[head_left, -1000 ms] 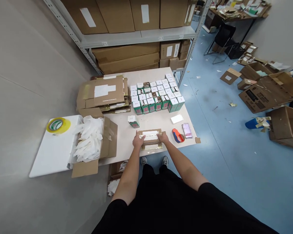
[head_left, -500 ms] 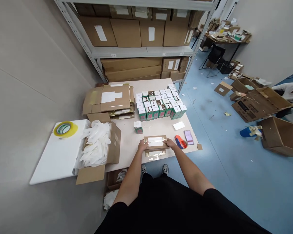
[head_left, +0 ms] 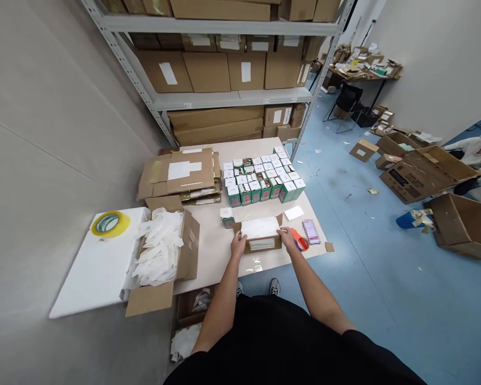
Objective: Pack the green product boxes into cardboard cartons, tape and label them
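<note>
Both hands, left hand (head_left: 238, 247) and right hand (head_left: 287, 238), gripped opposite ends of a small open cardboard box (head_left: 260, 234) on the table (head_left: 212, 251), beside a tape dispenser (head_left: 300, 240).

On the table (head_left: 218, 254), a block of small green-and-white boxes (head_left: 262, 179) stood at twelve o'clock, a stack of flattened cardboard (head_left: 180, 176) at ten, and one lone green box (head_left: 226, 216) nearer the middle. A white card (head_left: 294, 213) lay at two. At nine o'clock an open carton of white bags (head_left: 160, 251) sat beside a white board (head_left: 84, 278) that carried a yellow tape roll (head_left: 110, 223). A metal shelf rack (head_left: 224, 99) with brown cartons rose behind.
</note>
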A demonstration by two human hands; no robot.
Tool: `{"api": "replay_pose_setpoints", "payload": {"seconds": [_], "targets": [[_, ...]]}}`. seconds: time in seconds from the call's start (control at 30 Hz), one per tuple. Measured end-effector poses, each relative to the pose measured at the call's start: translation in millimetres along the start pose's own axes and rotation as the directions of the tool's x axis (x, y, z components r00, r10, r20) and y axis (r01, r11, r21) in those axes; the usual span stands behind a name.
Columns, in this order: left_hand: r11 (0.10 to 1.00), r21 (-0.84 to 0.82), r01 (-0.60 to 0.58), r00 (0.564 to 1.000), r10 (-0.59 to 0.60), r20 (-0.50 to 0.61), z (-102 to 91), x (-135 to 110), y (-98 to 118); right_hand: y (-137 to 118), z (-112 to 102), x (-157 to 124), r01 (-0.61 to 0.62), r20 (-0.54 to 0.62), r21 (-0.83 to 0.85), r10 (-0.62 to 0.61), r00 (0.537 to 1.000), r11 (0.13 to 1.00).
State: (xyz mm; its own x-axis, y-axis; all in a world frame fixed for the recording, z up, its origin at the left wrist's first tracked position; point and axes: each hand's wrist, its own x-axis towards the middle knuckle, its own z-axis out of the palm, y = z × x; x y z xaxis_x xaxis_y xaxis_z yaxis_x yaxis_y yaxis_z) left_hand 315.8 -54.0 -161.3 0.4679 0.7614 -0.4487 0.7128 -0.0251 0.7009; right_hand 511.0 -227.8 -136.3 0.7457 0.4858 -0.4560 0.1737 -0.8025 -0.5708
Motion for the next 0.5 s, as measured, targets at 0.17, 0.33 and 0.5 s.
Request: {"api": "replay_pose_setpoints", "payload": {"seconds": [0.17, 0.33, 0.5], "targets": [[0.997, 0.069, 0.029, 0.998, -0.032, 0.050, 27.0, -8.4, -28.8, 44.0, 40.1, -0.6, -0.001, 0.048, 0.088, -0.003, 0.999, 0.996], [0.999, 0.029, 0.043, 0.999, -0.043, 0.029, 28.2, -2.5, -29.1, 62.6, 50.9, 10.6, 0.058, -0.009, 0.232, -0.058, 0.998, 0.971], [0.993, -0.118, 0.000, 1.000, 0.004, 0.029, 31.1, -0.9, -14.4, 53.7, 48.7, 19.3, 0.038, -0.004, 0.354, -0.039, 0.999, 0.934]]}}
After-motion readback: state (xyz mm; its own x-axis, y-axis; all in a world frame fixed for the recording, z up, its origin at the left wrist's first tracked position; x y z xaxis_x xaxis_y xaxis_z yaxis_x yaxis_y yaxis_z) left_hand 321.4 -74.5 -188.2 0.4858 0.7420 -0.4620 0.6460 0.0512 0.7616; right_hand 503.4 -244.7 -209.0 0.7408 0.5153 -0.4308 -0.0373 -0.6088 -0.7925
